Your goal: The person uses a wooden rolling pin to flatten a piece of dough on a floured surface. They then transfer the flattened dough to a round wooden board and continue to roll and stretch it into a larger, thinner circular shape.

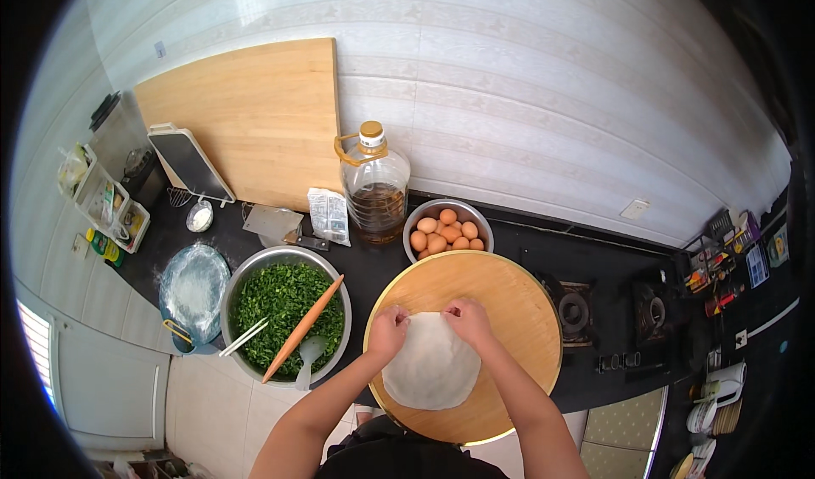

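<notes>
Dough sheet (pixel 431 369): apparently being spread, toward round board's (pixel 528 335) left edge
Left hand (pixel 390 328), right hand (pixel 467 319): fingers pinching its far rim
Next move: probably calls for even tension

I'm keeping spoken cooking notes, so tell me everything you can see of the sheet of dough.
The sheet of dough is off-white, roughly round and thin-looking, with a mostly smooth surface. It lies spread on the round wooden board, mainly left of centre. The left hand pinches its far edge at the left, the right hand at the right; whether that edge is lifted is hard to tell.
</notes>
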Demonstrator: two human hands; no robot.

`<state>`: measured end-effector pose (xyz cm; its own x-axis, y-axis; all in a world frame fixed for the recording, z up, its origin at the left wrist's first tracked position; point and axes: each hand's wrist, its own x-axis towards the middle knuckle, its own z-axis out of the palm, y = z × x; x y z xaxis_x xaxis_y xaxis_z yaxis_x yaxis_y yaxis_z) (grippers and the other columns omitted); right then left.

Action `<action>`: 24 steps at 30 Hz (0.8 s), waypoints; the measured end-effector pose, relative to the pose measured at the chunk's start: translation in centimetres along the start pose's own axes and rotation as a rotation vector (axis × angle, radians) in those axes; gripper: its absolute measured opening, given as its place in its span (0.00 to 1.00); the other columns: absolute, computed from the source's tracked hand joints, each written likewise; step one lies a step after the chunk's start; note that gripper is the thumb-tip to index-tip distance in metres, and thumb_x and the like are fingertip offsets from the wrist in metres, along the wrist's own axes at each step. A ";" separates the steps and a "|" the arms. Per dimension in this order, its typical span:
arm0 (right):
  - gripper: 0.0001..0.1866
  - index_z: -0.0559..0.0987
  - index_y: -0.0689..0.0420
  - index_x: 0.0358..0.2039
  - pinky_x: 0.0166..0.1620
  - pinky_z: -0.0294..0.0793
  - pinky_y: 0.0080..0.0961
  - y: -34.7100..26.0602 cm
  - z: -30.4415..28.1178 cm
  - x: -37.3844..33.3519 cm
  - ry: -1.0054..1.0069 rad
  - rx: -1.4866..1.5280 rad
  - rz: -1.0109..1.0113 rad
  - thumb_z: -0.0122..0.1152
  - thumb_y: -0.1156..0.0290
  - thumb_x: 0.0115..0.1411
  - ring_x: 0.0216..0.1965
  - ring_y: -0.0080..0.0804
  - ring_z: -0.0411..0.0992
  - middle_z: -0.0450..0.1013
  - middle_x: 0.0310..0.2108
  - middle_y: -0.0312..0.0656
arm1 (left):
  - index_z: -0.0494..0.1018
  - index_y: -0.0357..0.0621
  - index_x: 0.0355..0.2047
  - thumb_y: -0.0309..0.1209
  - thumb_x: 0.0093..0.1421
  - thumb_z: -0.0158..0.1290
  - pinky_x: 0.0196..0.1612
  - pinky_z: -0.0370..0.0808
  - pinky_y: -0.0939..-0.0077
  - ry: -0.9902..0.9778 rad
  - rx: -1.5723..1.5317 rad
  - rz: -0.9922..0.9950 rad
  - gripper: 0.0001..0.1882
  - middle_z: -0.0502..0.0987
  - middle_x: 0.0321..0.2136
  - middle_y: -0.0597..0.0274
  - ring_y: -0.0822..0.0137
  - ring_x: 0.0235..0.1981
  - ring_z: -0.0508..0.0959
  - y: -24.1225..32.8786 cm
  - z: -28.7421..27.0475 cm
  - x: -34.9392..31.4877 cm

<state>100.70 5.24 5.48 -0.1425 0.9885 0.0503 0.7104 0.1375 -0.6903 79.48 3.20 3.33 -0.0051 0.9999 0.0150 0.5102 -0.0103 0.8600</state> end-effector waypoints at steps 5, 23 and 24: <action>0.07 0.83 0.56 0.27 0.35 0.74 0.31 -0.1 0.4 0.4 -0.001 0.038 0.134 0.71 0.68 0.49 0.29 0.35 0.75 0.77 0.25 0.41 | 0.76 0.34 0.30 0.22 0.51 0.60 0.34 0.75 0.68 0.029 0.047 0.006 0.07 0.78 0.26 0.53 0.60 0.27 0.78 0.6 -0.1 -0.1; 0.11 0.83 0.56 0.26 0.34 0.75 0.32 -1.0 2.0 2.3 -0.053 -0.087 0.099 0.76 0.65 0.44 0.27 0.35 0.75 0.76 0.25 0.41 | 0.74 0.37 0.27 0.23 0.47 0.61 0.38 0.74 0.61 0.091 0.068 -0.036 0.07 0.77 0.24 0.52 0.52 0.30 0.77 1.0 -0.8 -0.3; 0.11 0.83 0.56 0.26 0.34 0.75 0.32 -1.1 2.0 2.4 -0.048 -0.053 0.073 0.75 0.66 0.44 0.27 0.35 0.74 0.76 0.25 0.40 | 0.74 0.37 0.27 0.22 0.47 0.61 0.39 0.74 0.61 0.094 0.072 -0.026 0.07 0.77 0.24 0.52 0.52 0.31 0.77 1.0 -0.8 -0.4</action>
<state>98.22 7.35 4.90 -0.1212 0.9920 -0.0345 0.7553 0.0696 -0.6517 79.34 2.80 4.59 -0.0980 0.9942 0.0440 0.5692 0.0198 0.8220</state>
